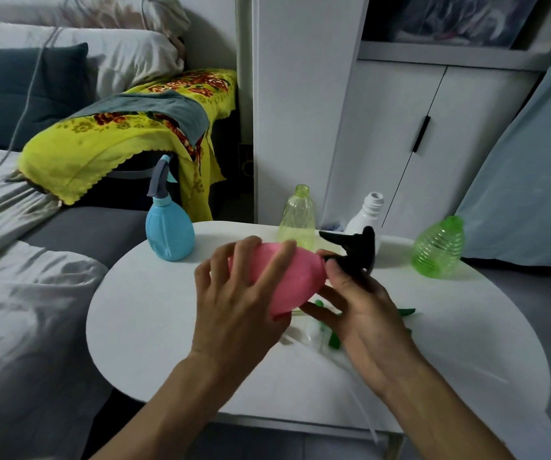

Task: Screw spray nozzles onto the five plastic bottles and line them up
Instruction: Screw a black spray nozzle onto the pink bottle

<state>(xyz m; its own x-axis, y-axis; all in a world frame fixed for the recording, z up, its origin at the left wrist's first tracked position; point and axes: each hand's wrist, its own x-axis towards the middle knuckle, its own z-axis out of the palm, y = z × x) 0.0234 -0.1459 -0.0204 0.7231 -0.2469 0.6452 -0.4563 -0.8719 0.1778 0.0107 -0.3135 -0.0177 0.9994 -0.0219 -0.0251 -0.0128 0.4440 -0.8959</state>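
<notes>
Above the white round table, left hand cups the pink bottle, fingers spread and curled round its body; bottle lies tilted on its side, off the table. Right hand pinches the black spray nozzle at the bottle's neck. Under the hands: loose green nozzles, partly hidden. Behind: blue bottle with nozzle on, upright; yellow-green bottle, white bottle, green ribbed bottle, all uncapped.
</notes>
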